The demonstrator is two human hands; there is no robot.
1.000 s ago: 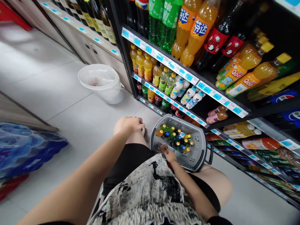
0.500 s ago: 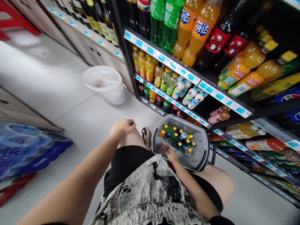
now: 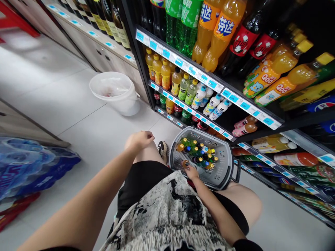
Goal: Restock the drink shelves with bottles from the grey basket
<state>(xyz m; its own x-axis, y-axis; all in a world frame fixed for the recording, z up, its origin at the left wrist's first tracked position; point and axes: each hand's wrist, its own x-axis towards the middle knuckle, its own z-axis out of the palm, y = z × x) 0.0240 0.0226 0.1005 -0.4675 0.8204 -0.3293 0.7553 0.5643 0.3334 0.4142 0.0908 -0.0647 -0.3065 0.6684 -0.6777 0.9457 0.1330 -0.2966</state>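
A grey shopping basket (image 3: 225, 164) stands on the floor between my knees, holding several small bottles with yellow, green and blue caps. My right hand (image 3: 192, 172) reaches into its near side, fingers curled around an orange-capped bottle (image 3: 184, 164). My left hand (image 3: 140, 140) rests on my left knee with its fingers curled under and nothing in them. A sneaker (image 3: 162, 149) shows just past that knee.
A black drink shelf (image 3: 209, 82) with blue price tags fills the right, stocked with orange, green and dark bottles. A white bucket (image 3: 115, 91) stands on the tiled floor at the shelf's left end. Blue wrapped water packs (image 3: 28, 167) lie at the left.
My left hand slid back along the knee, uncovering the sneaker. The right hand stays in the basket on the orange-capped bottle. The view shifted slightly.
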